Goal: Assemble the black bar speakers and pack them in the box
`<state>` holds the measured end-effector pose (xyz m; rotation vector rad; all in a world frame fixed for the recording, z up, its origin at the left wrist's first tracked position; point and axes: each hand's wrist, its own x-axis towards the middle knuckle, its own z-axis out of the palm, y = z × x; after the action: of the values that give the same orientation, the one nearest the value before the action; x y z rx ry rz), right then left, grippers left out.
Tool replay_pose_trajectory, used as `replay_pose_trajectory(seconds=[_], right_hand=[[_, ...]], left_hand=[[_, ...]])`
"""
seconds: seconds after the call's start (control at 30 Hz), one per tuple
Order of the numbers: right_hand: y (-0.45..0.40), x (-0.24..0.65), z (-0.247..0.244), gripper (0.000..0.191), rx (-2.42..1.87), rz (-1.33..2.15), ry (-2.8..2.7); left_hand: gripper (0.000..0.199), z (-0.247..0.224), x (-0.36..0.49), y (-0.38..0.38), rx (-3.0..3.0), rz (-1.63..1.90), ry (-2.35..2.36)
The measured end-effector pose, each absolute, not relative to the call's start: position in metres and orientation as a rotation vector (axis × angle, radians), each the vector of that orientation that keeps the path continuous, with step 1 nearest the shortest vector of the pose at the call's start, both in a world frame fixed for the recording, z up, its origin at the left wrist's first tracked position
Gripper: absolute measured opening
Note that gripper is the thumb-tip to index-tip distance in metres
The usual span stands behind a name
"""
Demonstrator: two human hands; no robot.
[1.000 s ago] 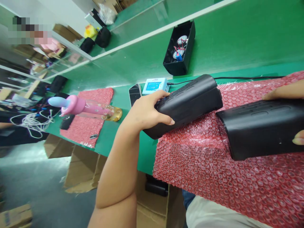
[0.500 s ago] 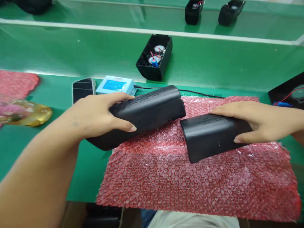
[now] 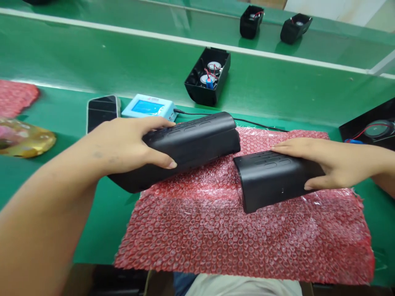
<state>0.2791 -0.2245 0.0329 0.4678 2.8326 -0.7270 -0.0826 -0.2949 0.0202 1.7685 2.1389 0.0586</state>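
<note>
My left hand [image 3: 135, 144] is wrapped over a long black plastic speaker casing [image 3: 197, 139], thumb on the near side and fingers over the slotted top. The casing lies tilted across the left part of a red bubble-wrap sheet [image 3: 216, 242], with a seam along its right end. My right hand [image 3: 336, 164] grips a shorter-looking black plastic shell [image 3: 271, 179] with slots in its top, over the right half of the sheet. A small gap separates the two black pieces. The undersides of both are hidden.
Behind the sheet stand a light blue box with a screen [image 3: 149, 107], a phone [image 3: 103, 111] and an open black casing with wired speakers [image 3: 208, 78]. Another open casing [image 3: 370, 127] is at right. A yellowish plastic bag [image 3: 27, 137] lies left. Two casings sit beyond the white ledge [image 3: 173, 39].
The view has shifted slightly, so the background items appear moved. Both hands keep their hold on the black pieces, which have hardly moved relative to each other.
</note>
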Motion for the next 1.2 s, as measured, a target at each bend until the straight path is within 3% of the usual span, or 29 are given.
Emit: replay_pose_trajectory(seconds=[0.3,0.5,0.63,0.73,0.8,0.87,1.0,1.03,1.1,1.2], right_hand=[[-0.243,0.289,0.028,0.074,0.533,-0.527,2.908],[-0.277,0.29,0.018,0.104,0.602,-0.252,2.941],[-0.301,0.299,0.006,0.099,0.527,-0.071,3.025],[-0.307,0.309,0.004,0.097,0.468,0.329,3.136],[-0.297,0.315,0.012,0.094,0.7,0.523,3.257],[-0.274,0.315,0.027,0.093,1.2,0.519,3.374],[-0.202,0.303,0.065,0.107,2.111,0.571,3.187],[-0.182,0.298,0.071,0.109,2.095,0.704,3.107],[-0.139,0.289,0.079,0.092,1.892,0.843,2.889],[-0.078,0.275,0.074,0.097,1.936,0.657,2.685]], left_hand=[[0.069,0.026,-0.081,-0.298,1.907,-0.101,2.087],[0.077,0.022,-0.085,-0.295,1.844,-0.06,2.101],[0.077,0.025,-0.086,-0.294,1.856,-0.046,2.08],[0.078,0.029,-0.085,-0.294,1.846,-0.054,2.053],[0.077,0.031,-0.085,-0.295,1.843,-0.061,2.04],[0.078,0.033,-0.084,-0.296,1.853,-0.051,2.031],[0.079,0.036,-0.084,-0.298,1.852,-0.014,2.01],[0.079,0.037,-0.084,-0.298,1.845,-0.007,2.006],[0.079,0.04,-0.083,-0.299,1.825,0.01,2.007],[0.079,0.044,-0.081,-0.3,1.795,0.051,2.02]])
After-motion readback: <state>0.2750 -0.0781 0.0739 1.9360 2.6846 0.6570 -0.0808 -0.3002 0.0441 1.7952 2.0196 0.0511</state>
